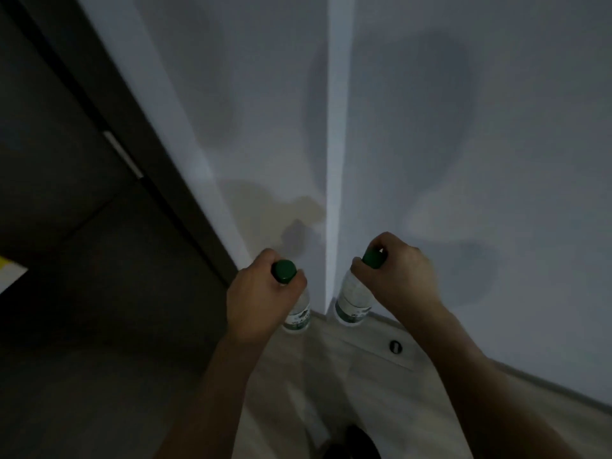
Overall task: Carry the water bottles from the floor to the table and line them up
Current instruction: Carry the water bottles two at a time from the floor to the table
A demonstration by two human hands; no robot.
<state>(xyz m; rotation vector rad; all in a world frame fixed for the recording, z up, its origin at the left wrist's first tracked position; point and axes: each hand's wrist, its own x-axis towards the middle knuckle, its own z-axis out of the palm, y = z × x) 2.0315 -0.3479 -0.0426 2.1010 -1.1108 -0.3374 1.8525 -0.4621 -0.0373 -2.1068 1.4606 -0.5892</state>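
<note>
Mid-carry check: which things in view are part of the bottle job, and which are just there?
Job:
- left bottle, gripped at its neck by the left hand
- right bottle, gripped at its neck by the right hand

Just there:
- white wall corner
- dark door
- round floor fitting
- yellow-white object at the left edge

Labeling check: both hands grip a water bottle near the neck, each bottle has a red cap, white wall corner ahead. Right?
Not quite: the caps are green, not red, as the head view shows. The left hand and right hand each grip a bottle, left bottle and right bottle, before the white wall corner.
</note>
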